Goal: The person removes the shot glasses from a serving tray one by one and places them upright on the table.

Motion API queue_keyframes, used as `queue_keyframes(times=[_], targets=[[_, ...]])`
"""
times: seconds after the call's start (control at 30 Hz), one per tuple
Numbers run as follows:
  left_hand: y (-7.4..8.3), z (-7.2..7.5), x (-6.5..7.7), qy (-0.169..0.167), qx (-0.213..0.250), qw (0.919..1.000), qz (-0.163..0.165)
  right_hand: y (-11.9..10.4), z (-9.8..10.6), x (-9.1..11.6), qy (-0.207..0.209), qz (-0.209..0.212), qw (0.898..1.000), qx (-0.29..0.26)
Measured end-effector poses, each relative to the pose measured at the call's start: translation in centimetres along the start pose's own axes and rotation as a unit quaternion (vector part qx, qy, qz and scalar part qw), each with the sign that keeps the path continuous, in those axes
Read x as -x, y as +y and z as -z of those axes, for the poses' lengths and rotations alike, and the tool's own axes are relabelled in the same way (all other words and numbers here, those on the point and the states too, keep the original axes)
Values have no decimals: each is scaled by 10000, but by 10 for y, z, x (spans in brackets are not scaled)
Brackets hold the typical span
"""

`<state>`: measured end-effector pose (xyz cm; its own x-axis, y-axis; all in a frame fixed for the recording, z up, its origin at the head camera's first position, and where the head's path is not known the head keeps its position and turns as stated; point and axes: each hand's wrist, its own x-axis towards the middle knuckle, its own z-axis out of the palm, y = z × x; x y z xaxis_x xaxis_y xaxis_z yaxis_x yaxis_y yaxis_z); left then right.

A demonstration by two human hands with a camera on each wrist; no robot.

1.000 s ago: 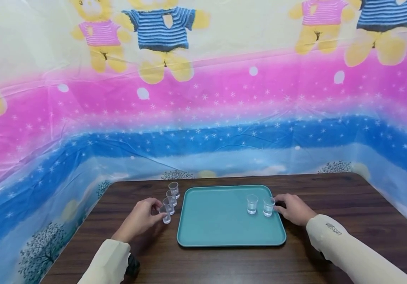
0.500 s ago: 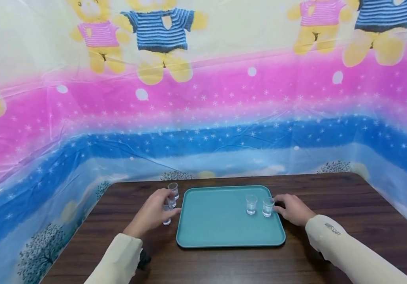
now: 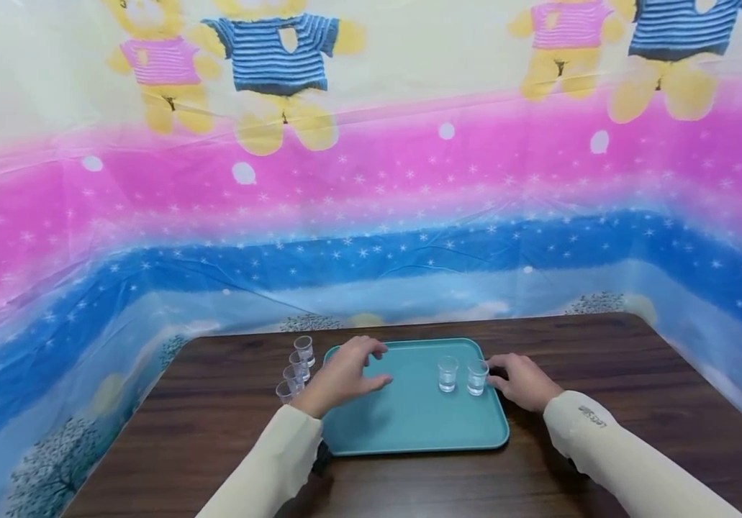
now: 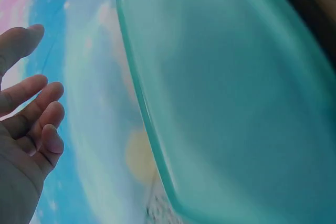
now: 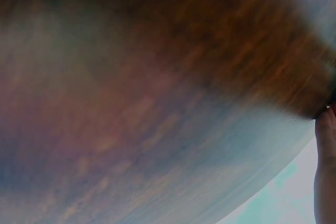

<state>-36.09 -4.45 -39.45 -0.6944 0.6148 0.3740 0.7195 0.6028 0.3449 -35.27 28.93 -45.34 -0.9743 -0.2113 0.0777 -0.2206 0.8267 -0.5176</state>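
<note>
My left hand [image 3: 345, 374] hovers over the left half of a teal tray [image 3: 409, 432], its thumb and fingers spread apart with nothing between them. In the left wrist view the same hand [image 4: 26, 124] shows an empty palm side and bent fingers. Two clear shot glasses stand upright on the tray's right side, one inner glass [image 3: 448, 375] and one outer glass [image 3: 477, 380]. My right hand [image 3: 526, 383] reaches in over the tray's right rim, thumb and index finger pinching the outer glass at its right side. The right wrist view is blurred and catches only part of that hand [image 5: 326, 145].
Left of the tray several clear shot glasses [image 3: 296, 363] stand in a slanting row on the dark wood table [image 3: 202, 410]; my left wrist overlaps the nearest one. A patterned cloth [image 3: 371, 252] with bears hangs behind the table's back edge.
My left hand has moved right, from the row of shot glasses on the left to above the tray, carrying nothing. The view has turned slightly right; my right hand keeps its place at the outer glass.
</note>
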Motion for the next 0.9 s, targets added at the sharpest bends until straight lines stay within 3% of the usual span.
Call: queue_keyframes(times=[0.27,0.4,0.9], targets=[[24,-36,-44,-753,356,9951,524,2,-2,-2,57,-101,9999,45],[35,-50,-58,-893,477,9925,681,3,-1,-2,85,-65,9999,9],[49,-67,-74,-749,527,9937,640,4,1,1,117,-18,9999,-49]])
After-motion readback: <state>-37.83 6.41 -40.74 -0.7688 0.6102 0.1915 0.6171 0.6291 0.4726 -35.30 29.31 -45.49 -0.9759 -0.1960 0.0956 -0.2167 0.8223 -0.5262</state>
